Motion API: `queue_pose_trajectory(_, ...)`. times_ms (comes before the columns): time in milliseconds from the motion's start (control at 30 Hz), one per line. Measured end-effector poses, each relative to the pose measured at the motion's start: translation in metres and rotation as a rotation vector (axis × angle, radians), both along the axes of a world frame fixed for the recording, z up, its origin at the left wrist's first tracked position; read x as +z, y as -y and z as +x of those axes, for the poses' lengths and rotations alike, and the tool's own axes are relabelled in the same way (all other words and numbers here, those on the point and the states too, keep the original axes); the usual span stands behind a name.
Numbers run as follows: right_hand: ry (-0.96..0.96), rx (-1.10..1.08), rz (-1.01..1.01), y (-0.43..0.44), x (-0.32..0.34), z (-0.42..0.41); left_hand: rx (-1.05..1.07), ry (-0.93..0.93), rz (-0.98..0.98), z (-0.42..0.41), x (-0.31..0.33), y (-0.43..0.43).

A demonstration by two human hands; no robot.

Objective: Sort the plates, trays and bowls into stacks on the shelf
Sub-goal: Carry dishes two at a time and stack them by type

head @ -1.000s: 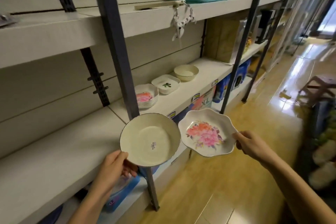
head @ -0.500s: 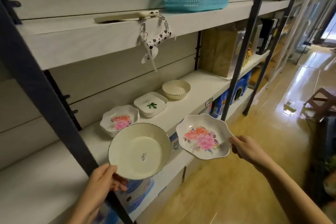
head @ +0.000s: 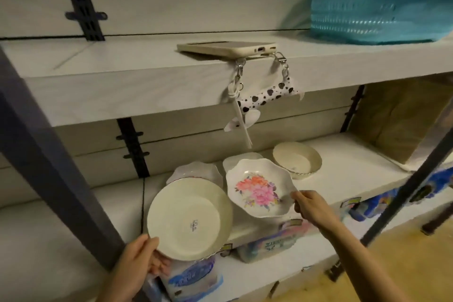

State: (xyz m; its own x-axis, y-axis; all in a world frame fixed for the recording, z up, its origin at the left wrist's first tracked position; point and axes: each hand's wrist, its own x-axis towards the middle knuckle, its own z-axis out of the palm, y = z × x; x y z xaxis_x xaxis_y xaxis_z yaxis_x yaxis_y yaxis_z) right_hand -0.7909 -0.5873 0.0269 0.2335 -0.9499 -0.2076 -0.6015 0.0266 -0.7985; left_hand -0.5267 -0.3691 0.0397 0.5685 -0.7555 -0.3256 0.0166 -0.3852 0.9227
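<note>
Two dishes are held before the shelf (head: 343, 169): the left hand (head: 137, 260) grips a cream bowl (head: 188, 216) by its rim, the right hand (head: 311, 206) pinches a flowered plate (head: 257, 186); behind, a half-hidden stack (head: 196, 169), possibly matching.

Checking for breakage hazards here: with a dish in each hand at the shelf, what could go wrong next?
1. The right hand pinches the floral plate by its rim alone, and the left hand holds the cream bowl at its edge; either could slip.
2. The strap hangs from the phone lying at the upper shelf edge; a lifted dish might snag it and drag the phone down.
</note>
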Motion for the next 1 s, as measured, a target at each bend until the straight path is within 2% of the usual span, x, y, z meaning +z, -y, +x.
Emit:
queue_pose_trajectory(233,0.014,0.283,-0.058,0.063,-0.006,0.068,0.255,0.13,0.004,-0.019,0.003,-0.006)
queue_pose_trajectory(333,0.001,0.392,-0.047,0.076,-0.008,0.105,0.451,0.096,0.001,-0.03,0.013,-0.009)
queue_pose_trajectory(467,-0.08,0.521,-0.056,0.08,-0.022,0.146,0.575,0.135,0.029,-0.042,0.018,-0.011)
queue_pose_trajectory(600,-0.228,0.601,-0.041,0.079,-0.039,0.169,0.525,0.142,0.084,-0.048,0.014,-0.016)
queue_pose_trajectory(767,-0.255,0.669,0.008,0.078,-0.042,0.172,0.537,0.115,0.047,-0.049,0.012,-0.009)
queue_pose_trajectory(1000,-0.332,0.876,-0.101,0.088,-0.007,0.112,0.339,0.15,0.011,-0.038,0.014,0.025)
